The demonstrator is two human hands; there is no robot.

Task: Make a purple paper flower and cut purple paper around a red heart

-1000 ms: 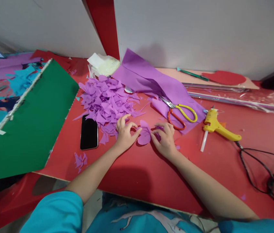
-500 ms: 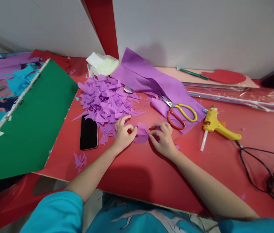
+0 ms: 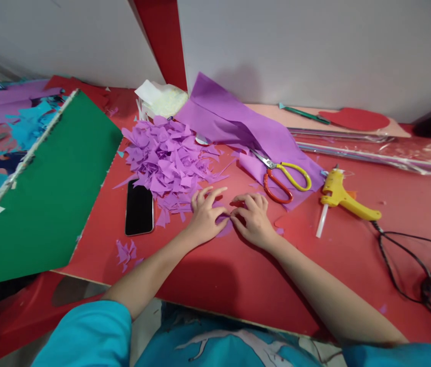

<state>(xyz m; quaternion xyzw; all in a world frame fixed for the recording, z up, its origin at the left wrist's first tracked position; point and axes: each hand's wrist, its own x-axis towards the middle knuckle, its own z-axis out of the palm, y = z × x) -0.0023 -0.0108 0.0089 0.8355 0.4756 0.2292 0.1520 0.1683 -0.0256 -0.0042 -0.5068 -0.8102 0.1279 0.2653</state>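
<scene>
Red counter (image 3: 261, 285) spreads beneath the left hand (image 3: 207, 218) and right hand (image 3: 252, 220), whose narrowed fingers (image 3: 220, 210) nearly meet, pinching a small, thin purple cutout (image 3: 224, 230), mostly hidden between them. Beyond the right fingers lie metal scissors with red and yellow handles (image 3: 278, 187).

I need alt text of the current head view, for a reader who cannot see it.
The left hand and right hand are close together at a mostly covered purple piece on a red table. To the left lie purple cutouts and a phone; to the right, scissors and a glue gun.
</scene>
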